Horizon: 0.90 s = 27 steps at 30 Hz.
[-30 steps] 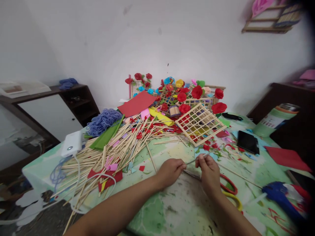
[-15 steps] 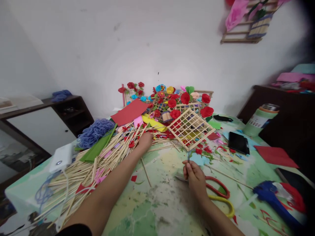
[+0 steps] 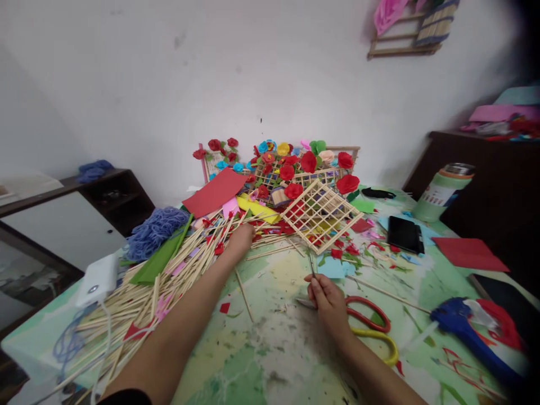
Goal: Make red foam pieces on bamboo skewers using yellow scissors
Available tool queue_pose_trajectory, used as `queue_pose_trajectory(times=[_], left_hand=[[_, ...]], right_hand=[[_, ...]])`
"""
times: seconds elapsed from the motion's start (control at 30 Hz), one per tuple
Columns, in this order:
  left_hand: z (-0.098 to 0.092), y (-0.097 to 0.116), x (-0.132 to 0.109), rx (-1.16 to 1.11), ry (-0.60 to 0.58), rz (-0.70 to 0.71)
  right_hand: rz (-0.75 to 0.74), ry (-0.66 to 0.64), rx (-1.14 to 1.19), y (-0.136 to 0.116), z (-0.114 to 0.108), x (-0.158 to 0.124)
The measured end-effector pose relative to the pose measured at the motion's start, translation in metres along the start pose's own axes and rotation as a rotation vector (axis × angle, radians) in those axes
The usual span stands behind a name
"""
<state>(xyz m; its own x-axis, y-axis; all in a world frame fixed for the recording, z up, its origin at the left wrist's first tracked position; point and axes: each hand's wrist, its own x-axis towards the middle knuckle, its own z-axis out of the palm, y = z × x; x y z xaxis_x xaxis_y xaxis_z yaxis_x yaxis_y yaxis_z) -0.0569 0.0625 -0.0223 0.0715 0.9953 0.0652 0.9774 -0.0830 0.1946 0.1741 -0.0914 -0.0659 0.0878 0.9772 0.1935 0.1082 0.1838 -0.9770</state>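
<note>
Right hand (image 3: 327, 298) pinched on a thin dark strand (image 3: 311, 267); left hand (image 3: 240, 239) in over the loose sticks (image 3: 139, 306), grip hidden, can't tell.
Your strand points up from the fingertips, ending near the low corner of the tilted stick lattice (image 3: 323, 216); contact unclear. Done, by the look: paper flowers (image 3: 348, 184) set among the lattices at the wall. Pending, probably: that front lattice, no bloom seen fixed on it, plus unused sticks and the red paper sheet (image 3: 215, 193). Your working room is the bare mid-table (image 3: 261, 326) between left forearm and scissors (image 3: 378, 309). Right hand crosses over those scissors, so snag risk; glue gun (image 3: 455, 318) limits you farther right. Sticks seem to overhang the table's near-left edge, so watch your left elbow.
</note>
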Motion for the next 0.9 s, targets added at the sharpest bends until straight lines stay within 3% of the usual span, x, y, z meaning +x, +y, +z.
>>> queue_pose_trajectory(times=[0.33, 0.53, 0.6, 0.7, 0.8, 0.9], left_hand=[[-0.016, -0.016, -0.002, -0.203, 0.17, 0.076], [-0.022, 0.01, -0.025, -0.419, 0.233, 0.109], [-0.021, 0.03, -0.042, -0.845, 0.146, 0.125], [-0.015, 0.063, -0.071, -1.28, -0.106, 0.185], [-0.006, 0.09, -0.094, -1.413, -0.256, 0.183], [0.001, 0.106, -0.106, -1.438, -0.294, 0.153]], right_hand=[[0.01, -0.02, -0.005, 0.003, 0.002, -0.001], [0.028, 0.026, 0.024, -0.001, -0.001, 0.001], [0.063, 0.058, 0.066, -0.004, -0.002, 0.002], [0.126, 0.102, 0.175, -0.007, -0.002, 0.005], [0.164, 0.129, 0.247, -0.011, 0.0, 0.006], [0.167, 0.131, 0.26, -0.013, 0.001, 0.007]])
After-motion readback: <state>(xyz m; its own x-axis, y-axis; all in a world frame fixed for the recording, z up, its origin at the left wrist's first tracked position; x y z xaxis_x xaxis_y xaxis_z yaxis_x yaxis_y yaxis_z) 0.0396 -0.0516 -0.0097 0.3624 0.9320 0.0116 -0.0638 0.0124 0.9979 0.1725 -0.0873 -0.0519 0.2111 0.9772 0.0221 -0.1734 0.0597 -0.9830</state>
